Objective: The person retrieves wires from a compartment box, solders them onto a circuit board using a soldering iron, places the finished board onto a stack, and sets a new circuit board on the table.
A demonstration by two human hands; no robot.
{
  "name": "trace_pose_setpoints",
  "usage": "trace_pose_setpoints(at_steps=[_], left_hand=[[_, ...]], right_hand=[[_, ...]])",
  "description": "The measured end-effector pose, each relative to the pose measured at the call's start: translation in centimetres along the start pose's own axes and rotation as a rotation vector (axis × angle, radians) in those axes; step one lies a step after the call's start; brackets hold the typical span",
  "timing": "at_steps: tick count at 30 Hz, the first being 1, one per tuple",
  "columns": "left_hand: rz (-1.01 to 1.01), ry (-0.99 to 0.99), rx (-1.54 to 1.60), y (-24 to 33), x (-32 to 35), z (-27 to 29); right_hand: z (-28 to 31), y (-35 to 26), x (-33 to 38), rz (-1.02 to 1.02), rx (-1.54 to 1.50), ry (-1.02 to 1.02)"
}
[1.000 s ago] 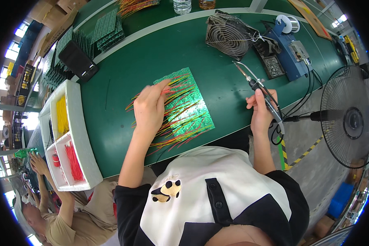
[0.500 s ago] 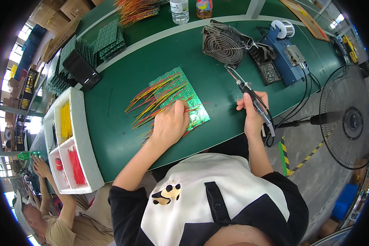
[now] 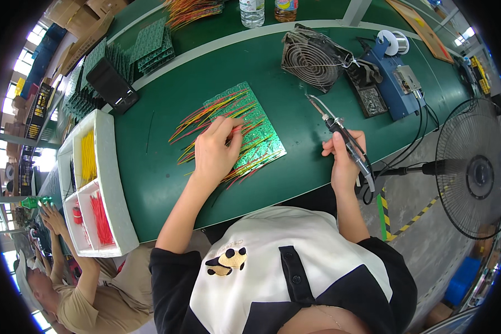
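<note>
Circuit board (image 3: 254, 123), green and strewn with coloured wires (image 3: 206, 114), is pressed flat on the green surface (image 3: 167, 167) by the left hand (image 3: 216, 150), fingers spread. A soldering iron (image 3: 342, 139) is gripped beside it in the right hand (image 3: 344, 161), tip raised.

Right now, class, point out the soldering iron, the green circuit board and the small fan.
soldering iron (image 3: 348, 142), head view, handle.
green circuit board (image 3: 264, 136), head view, bare right part.
small fan (image 3: 313, 55), head view, grille.

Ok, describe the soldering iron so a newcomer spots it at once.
Start at the green bench and find the grey square fan near its far edge. Just below it, the right hand holds the soldering iron: a slim dark pen with a metal tip and trailing cord, apart from the wired board.
</note>
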State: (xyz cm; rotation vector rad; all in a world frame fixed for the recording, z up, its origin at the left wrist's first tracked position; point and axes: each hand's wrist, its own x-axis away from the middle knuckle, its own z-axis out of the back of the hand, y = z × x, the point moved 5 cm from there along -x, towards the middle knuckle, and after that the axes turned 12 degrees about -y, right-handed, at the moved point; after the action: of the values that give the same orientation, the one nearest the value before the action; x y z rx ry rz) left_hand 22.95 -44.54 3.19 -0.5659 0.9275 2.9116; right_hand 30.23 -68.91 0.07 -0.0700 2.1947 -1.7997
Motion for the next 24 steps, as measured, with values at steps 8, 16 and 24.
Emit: trace_pose_setpoints(at_steps=[8,16,24], left_hand=[[0.047,0.012,0.106,-1.1,0.4,-0.7],[0.048,0.023,0.104,-1.5,0.3,-1.0],[0.055,0.044,0.137,-1.5,0.5,-1.0]], right_hand=[[-0.7,0.4,0.6,-0.014,0.010,-0.087],[-0.8,0.4,0.7,-0.019,0.010,-0.099],[-1.3,0.2,0.8,-0.027,0.038,-0.130]])
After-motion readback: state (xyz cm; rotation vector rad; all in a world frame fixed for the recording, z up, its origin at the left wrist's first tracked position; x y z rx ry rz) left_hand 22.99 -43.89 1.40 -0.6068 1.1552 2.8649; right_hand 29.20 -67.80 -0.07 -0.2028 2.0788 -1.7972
